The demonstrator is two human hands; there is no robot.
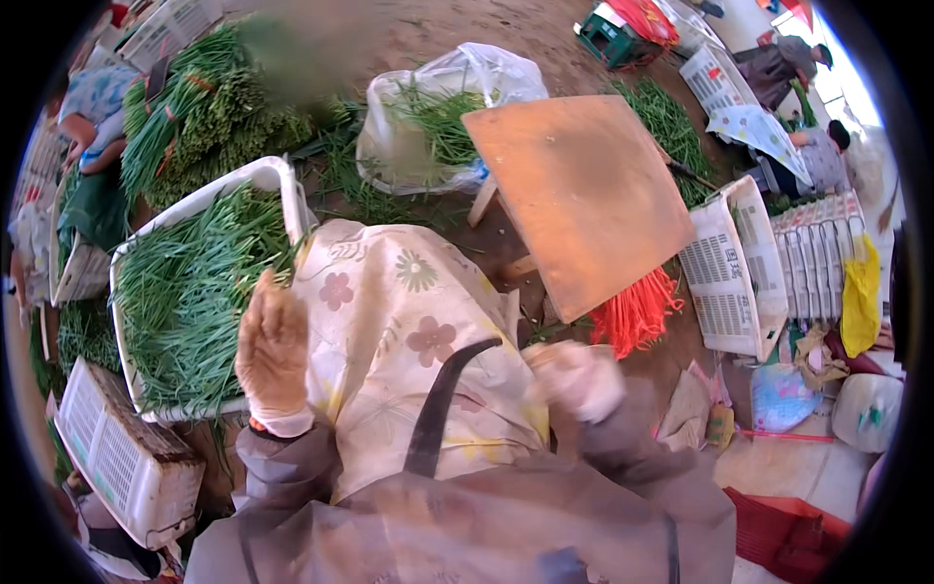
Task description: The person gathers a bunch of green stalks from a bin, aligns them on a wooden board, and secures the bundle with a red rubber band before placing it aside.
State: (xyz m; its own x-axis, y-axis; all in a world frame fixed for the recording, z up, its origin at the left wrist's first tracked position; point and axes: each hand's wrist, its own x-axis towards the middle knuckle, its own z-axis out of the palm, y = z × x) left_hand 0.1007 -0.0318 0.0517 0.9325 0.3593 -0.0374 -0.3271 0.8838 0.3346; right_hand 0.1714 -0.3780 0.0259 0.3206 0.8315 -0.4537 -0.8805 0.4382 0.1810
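My left hand, in a tan glove, is raised at the right rim of a white crate. Its fingers are stretched out and nothing shows in it. Loose long green stalks, like chives, fill that crate. Over the right side of my lap is my right hand, gloved and smeared by motion, so its fingers cannot be made out. A cream flowered apron covers my lap between the hands. Ahead of the right hand stands a small wooden board table, with a bunch of red ties hanging at its near edge.
Bundled green stalks are piled at the back left. A clear plastic bag of stalks stands on the soil floor beyond my knees. White crates stand to the right, another crate at the near left. Other people work at both sides.
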